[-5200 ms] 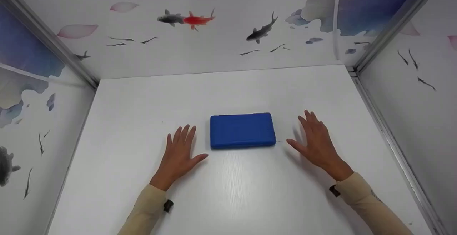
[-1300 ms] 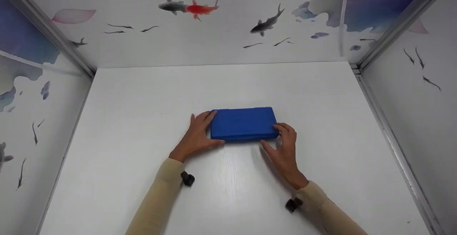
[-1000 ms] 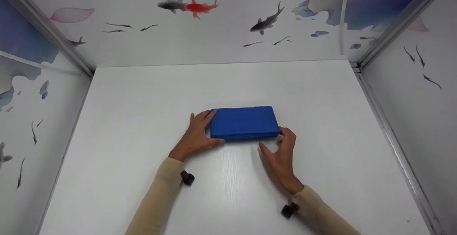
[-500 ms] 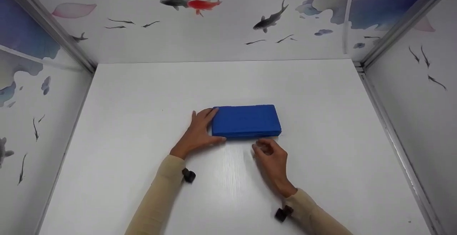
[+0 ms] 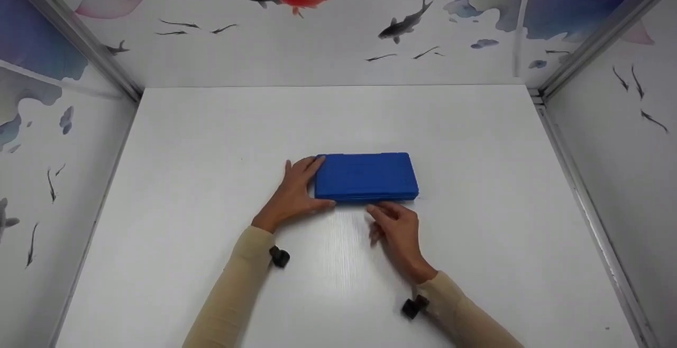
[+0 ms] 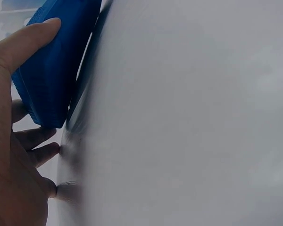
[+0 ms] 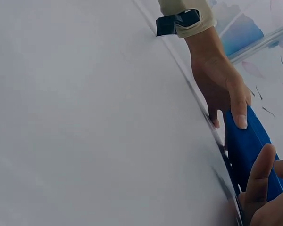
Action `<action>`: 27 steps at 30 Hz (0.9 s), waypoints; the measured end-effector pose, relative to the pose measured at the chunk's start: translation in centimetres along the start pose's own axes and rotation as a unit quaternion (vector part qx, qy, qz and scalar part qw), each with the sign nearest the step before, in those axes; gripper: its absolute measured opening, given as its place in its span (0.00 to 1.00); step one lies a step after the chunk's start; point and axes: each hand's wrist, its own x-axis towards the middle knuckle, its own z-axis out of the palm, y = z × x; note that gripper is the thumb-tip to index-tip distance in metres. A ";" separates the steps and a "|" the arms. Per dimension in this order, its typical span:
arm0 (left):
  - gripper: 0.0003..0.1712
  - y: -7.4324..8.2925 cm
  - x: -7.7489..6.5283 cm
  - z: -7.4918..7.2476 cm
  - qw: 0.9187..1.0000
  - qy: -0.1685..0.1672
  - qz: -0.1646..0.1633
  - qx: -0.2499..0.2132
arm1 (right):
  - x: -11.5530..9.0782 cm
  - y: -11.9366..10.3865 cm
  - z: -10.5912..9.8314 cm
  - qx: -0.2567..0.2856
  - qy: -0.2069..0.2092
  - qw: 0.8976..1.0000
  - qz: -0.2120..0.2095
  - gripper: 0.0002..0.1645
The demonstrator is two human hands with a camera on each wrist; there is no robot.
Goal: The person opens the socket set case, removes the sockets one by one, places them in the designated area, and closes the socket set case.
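A flat blue plastic case (image 5: 366, 176), lid down, lies on the white table. My left hand (image 5: 291, 192) holds its left end, with the thumb along the front side and the fingers at the back left corner. In the left wrist view that thumb (image 6: 40, 34) lies against the case's side. My right hand (image 5: 399, 231) is at the middle of the front edge, thumb and forefinger right at the seam and the other fingers loosely bent below. In the right wrist view one finger (image 7: 262, 169) stands up in front of the case.
The white tabletop (image 5: 211, 136) spreads around the case. A back panel (image 5: 338, 67) and side panels printed with fish and petals wall it in, with metal framing (image 5: 597, 36) at the corners. Small black devices (image 5: 279, 257) sit on both wrists.
Both hands came in from either side to the case. My left hand then stayed on its left end, while my right hand moved from the right front corner leftward along the front edge.
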 end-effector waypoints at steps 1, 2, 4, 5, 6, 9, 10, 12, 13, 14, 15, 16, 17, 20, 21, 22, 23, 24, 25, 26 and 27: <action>0.68 0.0 0.0 0.0 1.000 0.001 0.001 0.001 | 0.1 -0.1 0.1 0.003 -0.001 1.000 0.008 0.22; 0.68 0.1 0.0 0.0 1.000 0.001 0.001 0.002 | 0.2 -0.2 0.2 0.012 -0.002 1.000 0.018 0.23; 0.68 0.0 0.0 0.0 1.000 0.001 -0.001 0.003 | 0.3 -0.5 0.5 0.027 0.001 0.999 0.040 0.25; 0.68 0.0 0.0 0.0 1.000 0.002 -0.001 0.004 | 0.3 -0.6 0.7 0.038 0.005 0.998 0.050 0.26; 0.68 0.0 0.0 0.0 1.000 0.001 -0.002 0.006 | 0.3 -0.8 0.9 0.048 0.010 0.997 0.059 0.27; 0.68 0.1 0.0 0.0 1.000 0.000 -0.005 0.005 | 0.4 -1.1 1.4 0.076 0.029 0.994 0.077 0.30; 0.68 0.1 0.0 0.0 1.000 0.000 -0.005 0.004 | 0.4 -1.1 1.5 0.084 0.036 0.993 0.081 0.30; 0.68 0.2 0.1 0.0 1.000 0.000 -0.005 0.004 | 0.5 -1.1 1.8 0.102 0.050 0.990 0.089 0.31; 0.68 0.2 0.1 0.0 1.000 0.000 -0.004 0.005 | 0.5 -1.1 1.9 0.113 0.055 0.988 0.092 0.31; 0.68 0.2 0.1 0.1 1.000 0.000 -0.003 0.007 | 0.5 -1.0 2.0 0.126 0.061 0.986 0.094 0.31; 0.67 0.1 0.1 0.1 1.000 0.000 -0.002 0.008 | 0.6 -1.0 2.2 0.134 0.067 0.984 0.093 0.30; 0.67 0.1 0.2 0.1 1.000 0.000 0.000 0.009 | 0.6 -0.9 2.3 0.140 0.071 0.983 0.092 0.29; 0.67 0.1 0.2 0.1 1.000 0.001 0.002 0.010 | 0.6 -0.9 2.4 0.146 0.075 0.982 0.091 0.27; 0.66 0.0 0.2 0.1 1.000 0.003 0.005 0.007 | 0.7 -0.8 2.7 0.153 0.084 0.981 0.086 0.23; 0.66 0.0 0.2 0.2 1.000 0.004 0.006 0.005 | 0.7 -0.8 2.8 0.153 0.086 0.981 0.085 0.23; 0.66 -0.1 0.2 0.2 1.000 0.006 0.007 0.005 | 0.7 -0.8 2.9 0.154 0.089 0.980 0.086 0.22; 0.66 -0.1 0.2 0.2 1.000 0.007 0.006 0.004 | 0.7 -0.7 2.9 0.156 0.091 0.980 0.087 0.22; 0.66 -0.1 0.2 0.3 1.000 0.007 0.006 0.005 | 0.7 -0.7 3.0 0.158 0.093 0.979 0.088 0.23; 0.66 -0.2 0.2 0.3 1.000 0.008 0.005 0.007 | 0.7 -0.7 3.0 0.160 0.095 0.978 0.090 0.23; 0.66 -0.2 0.2 0.3 1.000 0.008 0.006 0.008 | 0.7 -0.7 3.0 0.163 0.098 0.977 0.093 0.24; 0.67 -0.2 0.1 0.4 1.000 0.010 0.006 0.008 | 0.7 -0.7 3.0 0.166 0.099 0.976 0.097 0.26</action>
